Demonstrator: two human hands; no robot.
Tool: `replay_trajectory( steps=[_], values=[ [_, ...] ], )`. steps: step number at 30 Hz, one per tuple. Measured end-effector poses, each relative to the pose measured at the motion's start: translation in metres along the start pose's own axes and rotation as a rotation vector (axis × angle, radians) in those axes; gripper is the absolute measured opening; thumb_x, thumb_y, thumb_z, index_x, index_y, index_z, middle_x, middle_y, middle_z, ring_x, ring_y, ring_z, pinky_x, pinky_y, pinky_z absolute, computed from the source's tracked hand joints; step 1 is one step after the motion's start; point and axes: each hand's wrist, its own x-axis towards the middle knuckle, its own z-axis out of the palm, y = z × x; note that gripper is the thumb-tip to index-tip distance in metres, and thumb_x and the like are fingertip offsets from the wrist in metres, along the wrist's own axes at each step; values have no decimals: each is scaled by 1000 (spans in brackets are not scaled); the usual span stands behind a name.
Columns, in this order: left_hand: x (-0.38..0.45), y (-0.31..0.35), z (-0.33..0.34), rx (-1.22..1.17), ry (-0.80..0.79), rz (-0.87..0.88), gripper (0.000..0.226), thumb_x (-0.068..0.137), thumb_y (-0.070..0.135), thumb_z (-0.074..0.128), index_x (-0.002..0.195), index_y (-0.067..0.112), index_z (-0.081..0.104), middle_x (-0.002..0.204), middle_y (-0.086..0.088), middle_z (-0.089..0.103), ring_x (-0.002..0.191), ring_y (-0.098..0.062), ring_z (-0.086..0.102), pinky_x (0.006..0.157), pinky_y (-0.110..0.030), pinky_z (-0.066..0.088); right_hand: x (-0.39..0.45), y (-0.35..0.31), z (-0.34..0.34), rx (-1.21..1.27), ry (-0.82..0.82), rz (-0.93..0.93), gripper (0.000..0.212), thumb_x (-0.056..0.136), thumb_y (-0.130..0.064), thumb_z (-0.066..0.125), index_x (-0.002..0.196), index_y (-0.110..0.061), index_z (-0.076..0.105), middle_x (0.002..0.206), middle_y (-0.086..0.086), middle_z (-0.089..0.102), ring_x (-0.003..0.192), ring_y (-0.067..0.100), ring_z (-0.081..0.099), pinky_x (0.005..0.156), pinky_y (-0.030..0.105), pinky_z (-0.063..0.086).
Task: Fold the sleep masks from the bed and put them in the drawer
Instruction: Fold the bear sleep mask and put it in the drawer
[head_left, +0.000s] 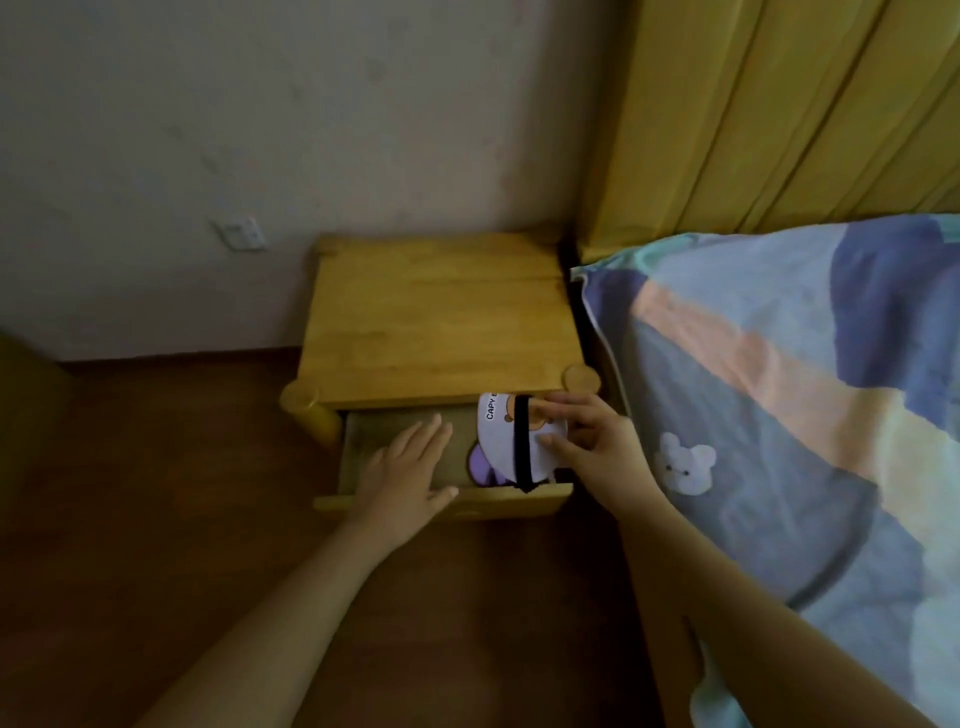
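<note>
Head view: right hand pinches a folded white cartoon-print sleep mask with black strap over the open wooden nightstand drawer; left hand rests flat, fingers straight, on the drawer's front edge.

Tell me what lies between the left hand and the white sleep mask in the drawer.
Head view: only bare drawer floor separates the left hand from the white sleep mask, with a purple mask edge beneath it.
</note>
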Motion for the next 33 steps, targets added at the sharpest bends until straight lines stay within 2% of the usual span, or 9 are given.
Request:
replay_trajectory(
  steps=[8,12,16,18,21,23,26,28,33],
  values=[
    [4,-79,74,65,8,44,74,94,58,31,151,26,-2,160,9,-8,146,-10,-5,114,-34,13,31,61,100,-76,-63,83,31,84,-4,68,113,-15,70,127,0,55,108,19,59,82,43,57],
    [22,-105,105,111,22,41,71,95,60,21,152,26,-2,160,8,-9,146,-10,-7,116,-36,9,60,99,142,-86,-75,82,28,85,-4,67,110,-17,70,123,-2,55,95,8,61,66,18,56],
    [38,-133,126,97,26,3,73,92,65,14,151,26,-7,158,9,-14,145,-10,-13,117,-36,4,91,132,176,-65,-73,136,24,84,0,66,105,-13,70,126,5,55,109,25,60,86,42,56],
    [42,-143,133,73,37,9,78,89,70,11,150,27,-8,157,10,-17,144,-9,-16,117,-36,1,104,146,190,-86,-85,155,21,85,1,65,100,-13,69,127,6,54,109,28,58,85,44,56],
    [46,-149,140,39,67,54,79,85,74,6,150,31,-8,158,11,-15,143,-7,-18,117,-36,0,120,164,206,-161,-123,155,20,85,3,63,103,-7,68,128,10,52,105,22,56,68,19,56],
    [48,-152,143,37,99,68,78,85,75,5,150,33,-6,159,12,-13,143,-6,-19,117,-36,-1,128,175,214,-222,-159,155,21,85,5,62,104,-4,68,128,13,52,102,19,54,60,11,52],
    [49,-154,146,41,133,79,77,85,75,5,150,34,-4,159,12,-12,144,-6,-18,116,-36,-1,137,185,224,-326,-236,149,25,85,5,61,106,-5,69,123,13,57,108,28,56,77,37,58],
    [48,-154,146,43,142,84,77,85,75,5,150,34,-3,159,12,-12,144,-6,-18,116,-36,-1,141,188,228,-384,-271,143,26,84,4,62,107,-7,69,119,13,60,106,29,59,78,47,57],
    [48,-153,144,67,161,85,76,87,73,7,151,33,0,159,10,-9,144,-7,-16,117,-37,0,145,190,231,-421,-319,166,31,89,0,55,118,-8,62,130,12,58,119,29,54,90,31,48]
  ],
)
